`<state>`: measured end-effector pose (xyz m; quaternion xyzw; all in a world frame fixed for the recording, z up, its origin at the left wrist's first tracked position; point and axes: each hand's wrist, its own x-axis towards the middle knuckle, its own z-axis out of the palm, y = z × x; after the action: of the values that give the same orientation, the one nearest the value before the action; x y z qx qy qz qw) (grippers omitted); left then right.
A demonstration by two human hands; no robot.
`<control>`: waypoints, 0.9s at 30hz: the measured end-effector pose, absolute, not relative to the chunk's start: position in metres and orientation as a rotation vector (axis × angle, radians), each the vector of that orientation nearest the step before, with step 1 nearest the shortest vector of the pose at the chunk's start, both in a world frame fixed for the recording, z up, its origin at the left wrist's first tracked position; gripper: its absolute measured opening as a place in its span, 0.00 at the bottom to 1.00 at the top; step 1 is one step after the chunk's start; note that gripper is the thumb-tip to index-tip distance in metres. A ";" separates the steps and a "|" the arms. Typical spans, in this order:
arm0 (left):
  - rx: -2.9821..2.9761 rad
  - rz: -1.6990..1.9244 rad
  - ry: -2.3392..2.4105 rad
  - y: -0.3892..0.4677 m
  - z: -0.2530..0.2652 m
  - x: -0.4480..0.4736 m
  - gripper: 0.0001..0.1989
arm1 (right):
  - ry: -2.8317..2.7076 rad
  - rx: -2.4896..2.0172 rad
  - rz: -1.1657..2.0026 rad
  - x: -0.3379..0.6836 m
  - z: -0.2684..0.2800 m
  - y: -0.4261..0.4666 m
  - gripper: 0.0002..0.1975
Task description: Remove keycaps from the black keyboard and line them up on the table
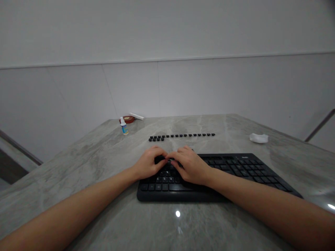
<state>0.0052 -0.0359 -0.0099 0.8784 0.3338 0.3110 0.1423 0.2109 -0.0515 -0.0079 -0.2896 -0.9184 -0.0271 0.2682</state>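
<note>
A black keyboard point(246, 170) lies on the table, its left half partly under both hands. Over its upper left keys, my left hand point(151, 162) is closed, thumb and index finger pinched together. My right hand point(192, 165) meets it fingertip to fingertip, also in a pinch. A thin shiny piece point(170, 160) shows between the fingertips, too small to name; the fingers hide the keys right under them. Beyond the keyboard, loose black keycaps point(185, 135) stand in a long row, with a short second row at its left end.
On the grey marble-look table point(125, 223), a small white spray bottle point(124, 126) stands at the back left. Behind it are a reddish-brown case point(128, 119) and a white strip point(136, 116). A crumpled white wad point(259, 138) lies at the right. A wall point(183, 87) closes off the back.
</note>
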 end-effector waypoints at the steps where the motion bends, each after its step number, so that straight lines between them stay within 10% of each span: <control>1: 2.532 0.894 0.965 -0.036 -0.010 0.005 0.03 | -2.475 -0.785 -0.071 0.211 -0.008 -0.052 0.11; 27: 2.546 0.871 0.813 -0.038 -0.007 0.004 0.05 | -2.495 -0.707 -0.159 0.212 -0.010 -0.051 0.09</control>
<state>0.0037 -0.0379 -0.0068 0.8935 0.2851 0.3057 0.1644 0.2124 -0.0507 -0.0095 -0.2622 -0.9251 -0.0591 0.2683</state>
